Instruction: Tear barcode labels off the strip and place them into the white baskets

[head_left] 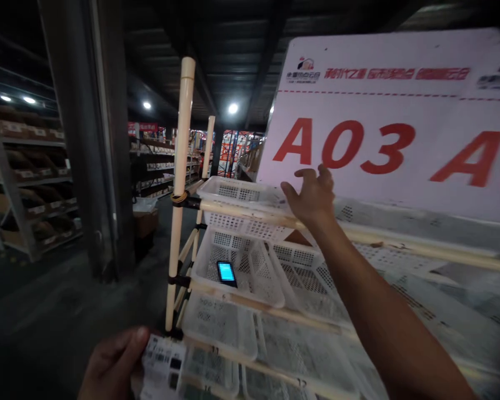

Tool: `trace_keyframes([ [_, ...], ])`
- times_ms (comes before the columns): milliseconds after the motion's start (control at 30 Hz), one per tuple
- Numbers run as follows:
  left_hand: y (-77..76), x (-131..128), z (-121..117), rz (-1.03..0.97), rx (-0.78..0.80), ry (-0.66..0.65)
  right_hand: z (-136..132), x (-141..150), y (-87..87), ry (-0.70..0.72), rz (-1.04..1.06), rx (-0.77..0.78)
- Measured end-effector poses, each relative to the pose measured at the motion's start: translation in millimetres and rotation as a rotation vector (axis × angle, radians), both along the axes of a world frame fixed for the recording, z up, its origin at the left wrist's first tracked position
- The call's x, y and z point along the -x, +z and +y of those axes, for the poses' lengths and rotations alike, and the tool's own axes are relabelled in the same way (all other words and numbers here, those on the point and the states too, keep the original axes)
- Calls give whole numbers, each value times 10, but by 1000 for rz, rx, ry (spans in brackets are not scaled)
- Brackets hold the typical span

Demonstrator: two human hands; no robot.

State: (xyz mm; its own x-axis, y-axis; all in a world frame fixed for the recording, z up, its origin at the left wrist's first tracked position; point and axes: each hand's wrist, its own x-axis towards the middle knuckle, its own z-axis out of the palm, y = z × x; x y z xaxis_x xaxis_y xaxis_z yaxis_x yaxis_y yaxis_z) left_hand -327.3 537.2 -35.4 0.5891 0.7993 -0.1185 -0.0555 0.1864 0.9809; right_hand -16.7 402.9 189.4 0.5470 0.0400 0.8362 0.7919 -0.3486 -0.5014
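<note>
1. The left hand [112, 364] is closed. It grips a small stack of barcode labels [163, 364] between the thumb and the fingers, at the low left corner of the view, just beside the lower part of a cream pipe rack [179, 166].
2. The right hand [314, 195] is open, with the fingers spread. It is at the top pipe rail [250, 214], near a white perforated plastic basket [237, 194]. I cannot tell if the palm touches the rail.
3. The main risk, I judge, is with the labels. The hand holds them only at one end, so a loose grip can let some sheets slide out and fall between the baskets or onto the dark floor [66, 311].
4. A second risk is the rack, which looks light. A strong push on the rail could shake it, and then the mobile phone [226, 273], which lies with its screen lit in a lower basket [216, 261], could slide.
5. The long axis of the stack seems to run upward from the bottom edge of the view, and its far end points toward the baskets. The frame cuts off the near end, so the full length is not visible.
</note>
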Motion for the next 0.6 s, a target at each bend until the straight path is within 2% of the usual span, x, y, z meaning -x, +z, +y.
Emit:
trace_keyframes([
  [67, 85, -119, -21, -71, -27, -33, 26, 571, -348, 149, -215, 185],
  [100, 118, -191, -29, -105, -29, -74, 39, 851, -531, 279, -252, 328],
  [167, 164, -339, -49, -176, -48, -149, 77, 1312, -863, 561, -104, 698],
  [200, 176, -406, -62, -203, -52, -182, 104, 1465, -996, 634, -33, 855],
  [267, 170, -504, -93, -237, -46, -243, 161, 1589, -1172, 613, 46, 1031],
  [333, 122, -548, -122, -269, 0, -322, 185, 1497, -1222, 581, 51, 1031],
  [433, -2, -548, -156, -258, 91, -450, 116, 1161, -1136, 676, 77, 859],
  [533, -121, -546, -193, -163, 127, -491, 4, 865, -1017, 697, 137, 686],
  [600, -167, -562, -221, -119, 111, -493, -42, 748, -986, 714, 165, 633],
])
